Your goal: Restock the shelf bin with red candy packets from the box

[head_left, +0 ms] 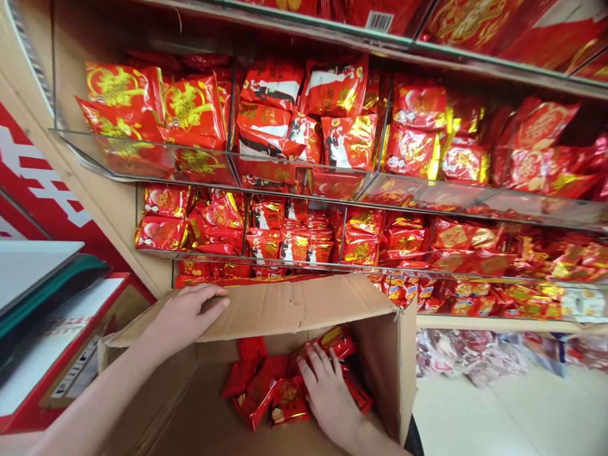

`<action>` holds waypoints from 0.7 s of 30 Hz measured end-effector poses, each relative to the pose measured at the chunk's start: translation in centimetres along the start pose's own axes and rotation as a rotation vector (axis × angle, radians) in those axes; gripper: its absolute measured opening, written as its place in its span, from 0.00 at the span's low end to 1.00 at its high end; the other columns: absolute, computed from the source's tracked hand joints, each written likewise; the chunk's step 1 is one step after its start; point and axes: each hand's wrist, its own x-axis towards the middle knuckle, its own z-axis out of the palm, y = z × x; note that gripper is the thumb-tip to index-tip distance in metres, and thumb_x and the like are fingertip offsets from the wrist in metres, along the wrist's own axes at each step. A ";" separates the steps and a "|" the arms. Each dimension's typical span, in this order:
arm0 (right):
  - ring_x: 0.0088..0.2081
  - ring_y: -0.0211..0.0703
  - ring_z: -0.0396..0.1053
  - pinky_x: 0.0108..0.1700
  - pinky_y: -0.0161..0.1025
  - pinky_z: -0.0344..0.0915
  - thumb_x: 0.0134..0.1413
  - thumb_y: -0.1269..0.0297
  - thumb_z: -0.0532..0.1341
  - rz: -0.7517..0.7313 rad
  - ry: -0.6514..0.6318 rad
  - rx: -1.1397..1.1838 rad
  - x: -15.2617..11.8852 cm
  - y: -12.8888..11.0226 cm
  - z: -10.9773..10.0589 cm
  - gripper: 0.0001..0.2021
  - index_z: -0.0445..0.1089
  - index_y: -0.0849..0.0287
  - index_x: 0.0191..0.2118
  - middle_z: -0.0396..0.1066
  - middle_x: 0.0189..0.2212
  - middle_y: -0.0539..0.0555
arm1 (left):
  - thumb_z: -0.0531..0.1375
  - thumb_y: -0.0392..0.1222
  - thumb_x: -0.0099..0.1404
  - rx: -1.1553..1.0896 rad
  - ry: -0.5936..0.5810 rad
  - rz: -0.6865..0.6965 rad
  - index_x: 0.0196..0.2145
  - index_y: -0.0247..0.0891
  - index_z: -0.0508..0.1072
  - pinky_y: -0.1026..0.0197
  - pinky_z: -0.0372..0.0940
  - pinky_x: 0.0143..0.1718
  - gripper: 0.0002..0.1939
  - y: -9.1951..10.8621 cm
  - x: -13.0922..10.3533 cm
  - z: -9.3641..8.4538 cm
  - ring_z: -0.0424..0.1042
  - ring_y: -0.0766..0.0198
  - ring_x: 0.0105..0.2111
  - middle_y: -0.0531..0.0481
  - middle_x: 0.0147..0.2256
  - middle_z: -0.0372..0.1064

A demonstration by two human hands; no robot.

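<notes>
A cardboard box (308,307) stands in front of me with its top open and its far flap tilted back towards the shelves. My left hand (192,313) rests on the left part of that flap, thumb and fingers a little apart. Inside the box, my right hand (327,392) reaches in from the lower right. Its fingers are stretched out over a small heap of red candy packets (287,399) and touch those on the right. Whether any packet is under the palm is hidden. Another shiny red packet (338,342) lies just beyond the fingertips.
Shelves with glass dividers (304,168) hold rows of red and gold packets (194,107). Clear plastic bags (468,354) lie on the tiled floor (503,418) at right. A red box (114,291) with a white panel (35,263) above it stands at left.
</notes>
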 end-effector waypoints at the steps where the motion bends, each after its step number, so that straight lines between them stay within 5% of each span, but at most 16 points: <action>1: 0.56 0.59 0.51 0.55 0.56 0.46 0.45 0.69 0.61 0.064 -0.046 0.008 0.5 0.5 -0.3 0.29 0.56 0.58 0.55 0.54 0.56 0.64 | 0.48 0.55 0.59 0.003 -0.003 -0.005 0.39 0.43 0.70 0.57 0.59 0.46 0.19 0.1 -0.1 0.0 0.67 0.57 0.43 0.49 0.42 0.71; 5: 0.49 0.57 0.59 0.51 0.54 0.51 0.32 0.64 0.68 0.178 -0.162 0.110 1.6 2.1 -1.5 0.40 0.54 0.58 0.56 0.63 0.48 0.63 | 0.47 0.55 0.59 0.017 -0.005 -0.016 0.39 0.42 0.69 0.57 0.59 0.46 0.20 0.4 -0.4 -0.2 0.67 0.57 0.43 0.49 0.42 0.70; 10: 0.45 0.55 0.61 0.49 0.49 0.55 0.29 0.64 0.69 0.280 -0.102 0.367 1.0 3.5 -2.4 0.27 0.66 0.60 0.43 0.67 0.42 0.60 | 0.47 0.55 0.59 0.013 0.003 -0.035 0.40 0.43 0.69 0.57 0.59 0.46 0.20 0.1 -0.3 -0.1 0.67 0.57 0.43 0.50 0.43 0.70; 16: 0.39 0.42 0.66 0.42 0.38 0.62 0.42 0.59 0.64 0.455 0.194 1.466 -1.0 2.3 -5.2 0.22 0.58 0.58 0.44 0.68 0.37 0.53 | 0.47 0.55 0.59 0.017 -0.012 -0.038 0.40 0.43 0.69 0.56 0.59 0.47 0.20 0.3 -0.5 -0.2 0.67 0.56 0.43 0.49 0.44 0.70; 21: 0.30 0.36 0.68 0.33 0.33 0.63 0.48 0.59 0.61 0.634 0.188 1.961 -1.8 0.9 -6.4 0.15 0.61 0.60 0.40 0.70 0.33 0.52 | 0.48 0.56 0.58 0.007 -0.018 -0.048 0.41 0.43 0.69 0.55 0.60 0.46 0.21 0.1 0.2 -0.5 0.68 0.54 0.43 0.48 0.44 0.70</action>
